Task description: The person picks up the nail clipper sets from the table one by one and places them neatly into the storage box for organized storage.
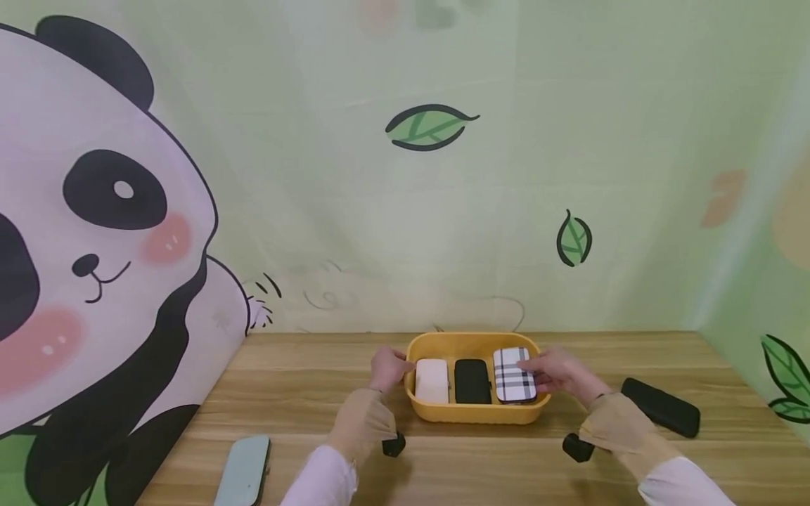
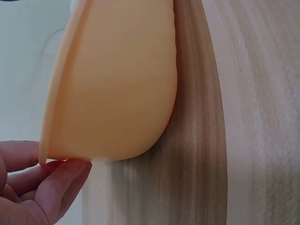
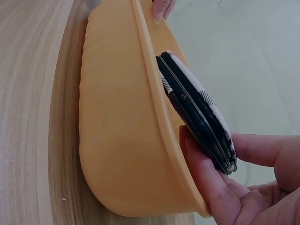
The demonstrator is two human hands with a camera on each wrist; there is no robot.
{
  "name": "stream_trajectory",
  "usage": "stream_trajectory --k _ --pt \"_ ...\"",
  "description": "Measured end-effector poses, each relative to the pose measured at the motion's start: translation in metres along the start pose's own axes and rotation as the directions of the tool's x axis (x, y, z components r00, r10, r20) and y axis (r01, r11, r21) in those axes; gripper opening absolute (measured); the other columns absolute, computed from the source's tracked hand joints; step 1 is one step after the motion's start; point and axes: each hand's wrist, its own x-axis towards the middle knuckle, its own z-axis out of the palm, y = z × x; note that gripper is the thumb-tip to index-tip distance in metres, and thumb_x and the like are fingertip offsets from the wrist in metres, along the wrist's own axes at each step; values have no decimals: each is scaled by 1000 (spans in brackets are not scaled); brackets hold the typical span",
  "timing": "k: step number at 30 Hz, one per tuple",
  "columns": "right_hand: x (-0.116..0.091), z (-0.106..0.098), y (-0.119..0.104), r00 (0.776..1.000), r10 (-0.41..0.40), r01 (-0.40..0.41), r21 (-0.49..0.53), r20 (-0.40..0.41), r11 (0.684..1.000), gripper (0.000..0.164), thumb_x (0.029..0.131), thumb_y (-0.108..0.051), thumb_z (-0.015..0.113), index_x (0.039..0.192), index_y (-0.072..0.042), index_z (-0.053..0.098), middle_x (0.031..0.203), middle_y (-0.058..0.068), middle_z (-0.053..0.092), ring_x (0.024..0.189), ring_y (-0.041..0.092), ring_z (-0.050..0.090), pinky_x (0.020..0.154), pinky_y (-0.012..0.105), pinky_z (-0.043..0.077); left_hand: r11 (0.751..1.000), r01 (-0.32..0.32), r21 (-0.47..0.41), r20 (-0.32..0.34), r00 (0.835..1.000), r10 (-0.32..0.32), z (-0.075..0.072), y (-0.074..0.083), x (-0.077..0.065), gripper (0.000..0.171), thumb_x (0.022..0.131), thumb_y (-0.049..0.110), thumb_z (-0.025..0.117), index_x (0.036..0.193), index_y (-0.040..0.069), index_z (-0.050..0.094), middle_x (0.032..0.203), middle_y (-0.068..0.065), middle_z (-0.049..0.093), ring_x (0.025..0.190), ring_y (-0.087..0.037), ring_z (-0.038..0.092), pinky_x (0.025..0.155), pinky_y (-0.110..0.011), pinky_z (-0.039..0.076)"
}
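A yellow plastic basket [image 1: 477, 414] sits on the table towards the back wall. At its left end, my left hand [image 1: 387, 367] pinches the rim, thumb on the inner side and fingers outside, as the left wrist view shows. My right hand [image 1: 560, 372] grips a black-and-white plaid hinged case [image 1: 510, 372] by its right side, thumb on one face and fingers on the other. This case is tilted at the basket's right end, and the right wrist view shows its dark framed edge [image 3: 192, 110]. A pale pink case [image 1: 432, 381] and a black case [image 1: 472, 381] stand inside the basket.
On the wooden table [image 1: 304, 372], a light blue-grey case [image 1: 243, 469] lies at the front left. A black oblong case [image 1: 661, 407] lies to the right, beyond my right forearm. A cloth backdrop with a panda [image 1: 120, 211] hangs right behind the table.
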Motion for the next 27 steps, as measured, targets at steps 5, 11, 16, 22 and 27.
stream_trajectory --k 5,11,16,22,27 --pt "-1 2 1 1000 7 -7 -1 2 1000 32 89 -13 58 103 15 51 76 11 62 67 20 59 62 31 51 997 60 40 -32 998 -59 -5 20 -16 17 60 16 81 71 8 70 65 -4 61 49 -18 57 41 -31 47" --pt "2 2 -2 1000 25 -25 -6 -5 1000 32 89 -13 58 104 14 51 76 10 62 66 18 59 61 29 51 996 21 88 -58 998 -16 -31 85 -65 9 63 6 73 70 2 69 59 -5 59 47 -17 54 40 -28 46" --pt "4 3 -2 999 26 -26 -24 -20 999 30 89 -12 58 103 14 50 76 10 61 66 18 58 61 29 50 987 -58 153 -74 995 70 -28 90 -70 10 68 5 64 58 4 61 53 0 50 43 -14 46 36 -27 39" --pt "5 6 -5 1000 8 -10 -71 -22 997 31 88 -11 58 104 14 48 81 13 61 69 21 58 62 31 51 938 -134 320 -138 973 186 -6 67 -57 21 70 4 55 52 8 44 52 -4 43 45 -19 41 37 -33 33" --pt "7 7 -9 999 14 -19 -135 -38 991 31 89 -10 58 105 14 47 84 15 59 72 24 57 64 33 50 916 -177 360 -153 957 245 -3 61 -54 17 69 3 52 53 6 46 54 -8 48 48 -20 46 39 -34 37"
